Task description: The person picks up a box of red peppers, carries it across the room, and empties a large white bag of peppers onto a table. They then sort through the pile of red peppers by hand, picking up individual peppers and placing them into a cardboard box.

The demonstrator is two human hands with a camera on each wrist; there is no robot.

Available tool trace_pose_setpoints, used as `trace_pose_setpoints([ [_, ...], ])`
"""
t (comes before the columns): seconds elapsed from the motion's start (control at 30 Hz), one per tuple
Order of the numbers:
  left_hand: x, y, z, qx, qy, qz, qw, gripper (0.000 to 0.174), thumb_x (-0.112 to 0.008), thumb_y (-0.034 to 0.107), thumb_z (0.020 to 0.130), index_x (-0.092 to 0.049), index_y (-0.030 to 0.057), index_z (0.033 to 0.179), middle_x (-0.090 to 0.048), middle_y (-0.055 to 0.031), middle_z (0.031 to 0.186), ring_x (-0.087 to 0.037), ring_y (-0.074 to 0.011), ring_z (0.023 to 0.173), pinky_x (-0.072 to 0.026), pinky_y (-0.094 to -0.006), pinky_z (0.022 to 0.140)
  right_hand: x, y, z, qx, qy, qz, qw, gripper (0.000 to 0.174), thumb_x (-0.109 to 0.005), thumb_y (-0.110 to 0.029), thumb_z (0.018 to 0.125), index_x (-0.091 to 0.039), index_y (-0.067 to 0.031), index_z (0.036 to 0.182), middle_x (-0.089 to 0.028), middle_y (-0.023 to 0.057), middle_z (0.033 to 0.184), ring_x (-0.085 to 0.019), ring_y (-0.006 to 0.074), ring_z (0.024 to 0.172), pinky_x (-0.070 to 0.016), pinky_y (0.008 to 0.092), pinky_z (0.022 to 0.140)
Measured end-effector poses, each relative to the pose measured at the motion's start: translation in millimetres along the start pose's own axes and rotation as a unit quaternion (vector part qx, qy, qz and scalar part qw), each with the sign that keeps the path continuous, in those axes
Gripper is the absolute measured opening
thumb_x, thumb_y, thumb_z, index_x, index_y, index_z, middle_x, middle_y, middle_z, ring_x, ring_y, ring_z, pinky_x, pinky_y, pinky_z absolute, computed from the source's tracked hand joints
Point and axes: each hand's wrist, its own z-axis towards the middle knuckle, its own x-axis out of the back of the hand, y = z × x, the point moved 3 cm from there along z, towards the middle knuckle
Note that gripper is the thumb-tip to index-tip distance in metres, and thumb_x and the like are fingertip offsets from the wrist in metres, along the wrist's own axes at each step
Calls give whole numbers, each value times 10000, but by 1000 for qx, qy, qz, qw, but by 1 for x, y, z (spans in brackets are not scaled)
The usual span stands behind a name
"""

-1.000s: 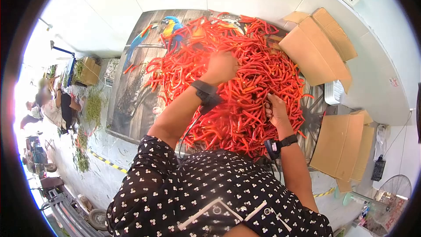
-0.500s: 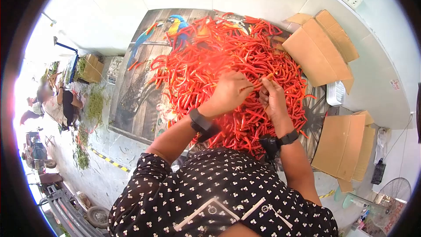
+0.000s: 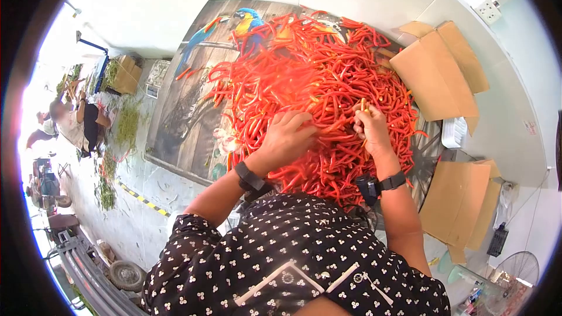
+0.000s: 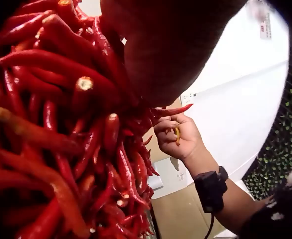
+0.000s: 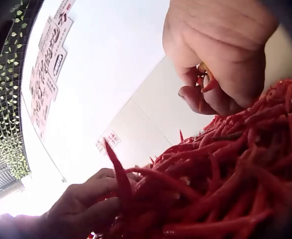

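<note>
Under your left hand (image 3: 287, 137) the red chillies (image 3: 328, 76) have smooth, waxy skin that shines glossy in the light; their cut stem ends look dry and matt. The small yellowish piece (image 4: 177, 135) pinched in your right hand (image 3: 372, 127) seems duller, though it is too small to be sure. Beyond your right hand the boxes (image 3: 436, 76) are plain matt brown cardboard. Left of your left hand the sheet (image 3: 181, 111) is a smooth print of wood planks.
</note>
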Motion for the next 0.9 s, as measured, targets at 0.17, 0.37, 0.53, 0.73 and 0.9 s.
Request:
trace_pose_setpoints([
  [0.17, 15, -20, -15, 55, 3, 22, 998, 166, -662, 127, 709, -634, 81, 866, -577, -81, 1004, -539, -270, 940, -410, -397, 815, -14, 10, 0, 0, -20, -79, 997, 100, -537, -96, 849, -555, -20, 911, -446, -41, 632, -393, 32, 483, -309, 185, 425],
  [0.37, 21, -54, 4, 150, 64, -50, 985, 118, -628, 144, 753, -633, 56, 830, -610, -89, 856, -563, -272, 835, -426, -379, 760, -14, 16, -2, 2, -20, -120, 993, 91, -534, -90, 860, -556, -16, 908, -452, -45, 634, -389, 24, 493, -309, 193, 439],
  [0.53, -9, -66, 30, 118, -42, 72, 990, 138, -616, 189, 729, -636, 69, 794, -609, -117, 766, -583, -315, 731, -445, -420, 655, -13, 16, -4, 4, -24, -137, 990, 80, -534, -96, 864, -547, -22, 892, -444, -52, 637, -380, 21, 497, -306, 198, 439],
  [0.73, -7, -62, 30, 179, 41, -39, 982, 116, -599, 137, 736, -565, 30, 705, -580, -133, 712, -573, -297, 678, -445, -396, 611, -12, 17, -15, -4, -17, -82, 996, 91, -544, -147, 885, -537, -62, 918, -420, -36, 614, -362, 45, 459, -270, 214, 402],
  [0.9, 17, -36, 36, 299, 65, -137, 942, 131, -623, 128, 777, -566, 15, 743, -574, -117, 727, -578, -230, 653, -448, -323, 575, -27, -1, -29, 17, -32, -7, 999, 125, -577, -173, 870, -541, -61, 914, -434, -43, 627, -375, 30, 478, -270, 185, 412],
])
